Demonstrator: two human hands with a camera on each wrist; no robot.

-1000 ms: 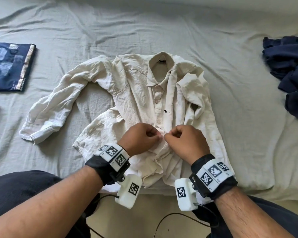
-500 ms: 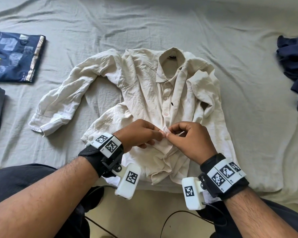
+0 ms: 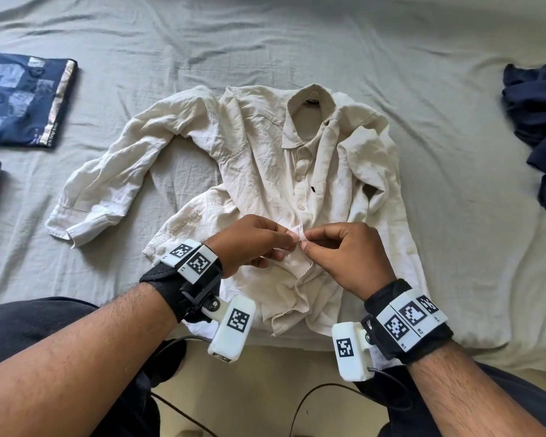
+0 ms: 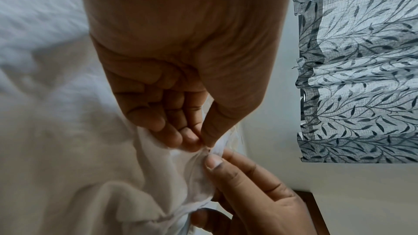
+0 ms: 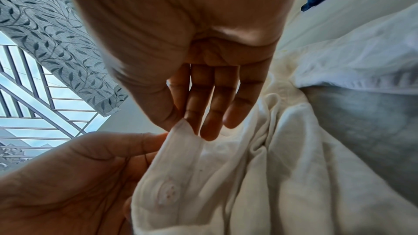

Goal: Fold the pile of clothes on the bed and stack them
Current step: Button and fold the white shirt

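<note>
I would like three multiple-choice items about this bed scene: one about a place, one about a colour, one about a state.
1. Where does the folded patterned garment lie?
A. on the bed, left of the shirt
B. on top of the shirt
C. on the floor

2. What colour is the shirt being handled?
A. red
B. cream
C. black

3. What are the hands doing?
A. resting flat on the sheet
B. hanging idle
C. pinching the shirt's front placket

Key:
1 A: the folded patterned garment lies at far left on the bed.
2 B: the shirt is cream.
3 C: the left hand and right hand meet, fingertips on the placket.
</note>
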